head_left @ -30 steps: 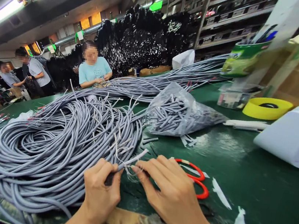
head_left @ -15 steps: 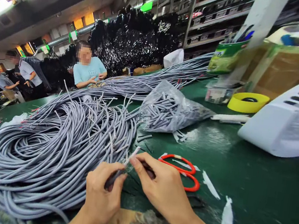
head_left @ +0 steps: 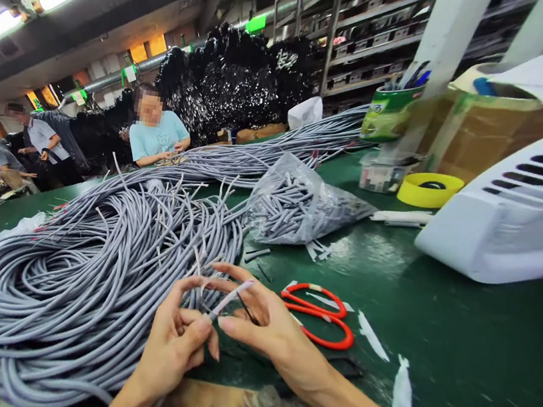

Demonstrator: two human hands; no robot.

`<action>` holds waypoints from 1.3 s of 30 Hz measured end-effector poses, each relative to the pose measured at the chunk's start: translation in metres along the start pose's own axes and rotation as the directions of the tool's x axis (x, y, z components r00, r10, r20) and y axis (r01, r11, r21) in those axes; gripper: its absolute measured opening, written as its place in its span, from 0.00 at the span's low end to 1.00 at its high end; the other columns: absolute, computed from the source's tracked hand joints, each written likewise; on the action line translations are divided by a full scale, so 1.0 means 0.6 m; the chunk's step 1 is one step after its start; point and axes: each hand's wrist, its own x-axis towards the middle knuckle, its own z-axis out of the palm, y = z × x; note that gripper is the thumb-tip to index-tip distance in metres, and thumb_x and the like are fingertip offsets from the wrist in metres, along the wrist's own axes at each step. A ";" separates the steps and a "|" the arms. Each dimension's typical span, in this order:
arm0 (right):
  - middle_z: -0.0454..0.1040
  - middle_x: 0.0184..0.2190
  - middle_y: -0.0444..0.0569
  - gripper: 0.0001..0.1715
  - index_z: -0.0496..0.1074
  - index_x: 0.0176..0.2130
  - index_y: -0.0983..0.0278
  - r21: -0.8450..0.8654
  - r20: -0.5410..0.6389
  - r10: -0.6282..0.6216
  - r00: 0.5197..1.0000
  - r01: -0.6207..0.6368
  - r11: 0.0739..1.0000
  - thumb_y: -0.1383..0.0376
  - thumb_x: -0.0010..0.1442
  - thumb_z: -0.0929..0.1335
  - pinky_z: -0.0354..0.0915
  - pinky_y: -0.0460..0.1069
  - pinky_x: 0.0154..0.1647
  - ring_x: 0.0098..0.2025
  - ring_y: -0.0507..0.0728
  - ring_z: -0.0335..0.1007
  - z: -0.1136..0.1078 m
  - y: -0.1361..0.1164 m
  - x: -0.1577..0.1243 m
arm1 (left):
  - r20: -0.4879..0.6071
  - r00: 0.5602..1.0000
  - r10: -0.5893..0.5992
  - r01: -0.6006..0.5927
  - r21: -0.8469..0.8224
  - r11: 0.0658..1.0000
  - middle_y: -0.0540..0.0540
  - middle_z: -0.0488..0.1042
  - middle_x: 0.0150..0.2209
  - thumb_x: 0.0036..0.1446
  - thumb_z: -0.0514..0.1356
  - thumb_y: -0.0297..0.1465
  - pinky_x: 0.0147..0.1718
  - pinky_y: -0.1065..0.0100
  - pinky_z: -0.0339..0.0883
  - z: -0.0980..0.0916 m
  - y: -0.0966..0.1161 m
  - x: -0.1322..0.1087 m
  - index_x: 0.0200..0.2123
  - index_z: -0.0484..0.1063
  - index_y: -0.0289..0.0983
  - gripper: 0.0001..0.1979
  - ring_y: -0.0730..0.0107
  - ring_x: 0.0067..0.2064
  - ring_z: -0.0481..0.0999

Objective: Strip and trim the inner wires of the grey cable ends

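Cable end (head_left: 228, 300) in left fingers (head_left: 196, 333), red-handled scissors (head_left: 344, 339) nearby

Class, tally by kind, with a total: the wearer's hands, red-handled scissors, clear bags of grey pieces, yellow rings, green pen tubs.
Wearer's hands (left hand, right hand): 2
Red-handled scissors: 1
Clear bag of grey pieces: 1
Yellow ring: 1
Green pen tub: 1
Total: 6

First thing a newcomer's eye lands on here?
Probably the big heap of gray cables, looped across the left of the green table. Next, the red scissors handles, bright against the green just beyond the right hand. Then, at bottom center, the left hand pinching a pale-tipped cable end.
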 end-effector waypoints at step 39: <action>0.66 0.18 0.46 0.18 0.67 0.23 0.65 -0.927 0.338 -0.666 0.665 0.356 -0.115 0.69 0.62 0.59 0.50 0.49 0.27 0.24 0.54 0.55 -0.012 -0.004 -0.012 | -0.299 0.954 -0.023 0.063 0.123 0.990 0.52 0.62 0.18 0.46 0.62 0.42 0.15 0.76 0.46 0.009 -0.006 0.005 0.33 0.75 0.28 0.21 0.83 0.17 0.53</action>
